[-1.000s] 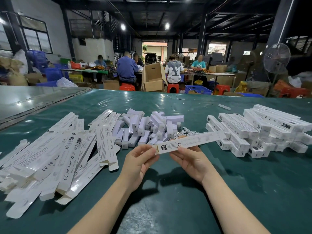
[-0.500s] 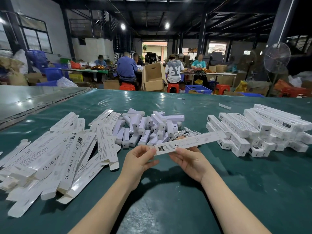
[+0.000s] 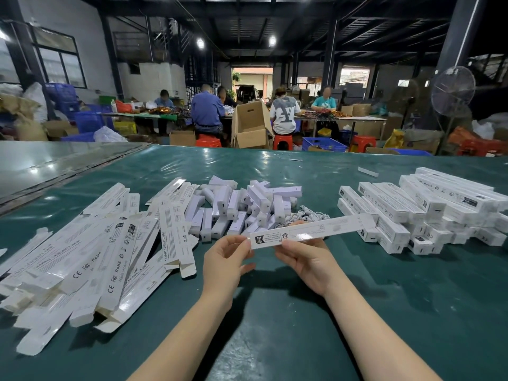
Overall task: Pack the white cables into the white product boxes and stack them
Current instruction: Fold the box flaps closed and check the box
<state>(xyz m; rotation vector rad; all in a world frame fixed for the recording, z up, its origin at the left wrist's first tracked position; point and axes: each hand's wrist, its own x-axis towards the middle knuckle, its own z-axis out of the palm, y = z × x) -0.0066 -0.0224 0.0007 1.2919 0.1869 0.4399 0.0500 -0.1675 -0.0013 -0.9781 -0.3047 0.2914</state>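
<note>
product box | likely light, thin card, dents easily | right hand grips near mid-length; left hand pinches 9 o'clock end | hold by edges

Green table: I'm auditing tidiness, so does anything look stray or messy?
Mostly orderly. One small white piece lies alone near the far edge, apart from the stacked boxes. The flat boxes on the left lie in a loose, crisscrossed heap.
</note>
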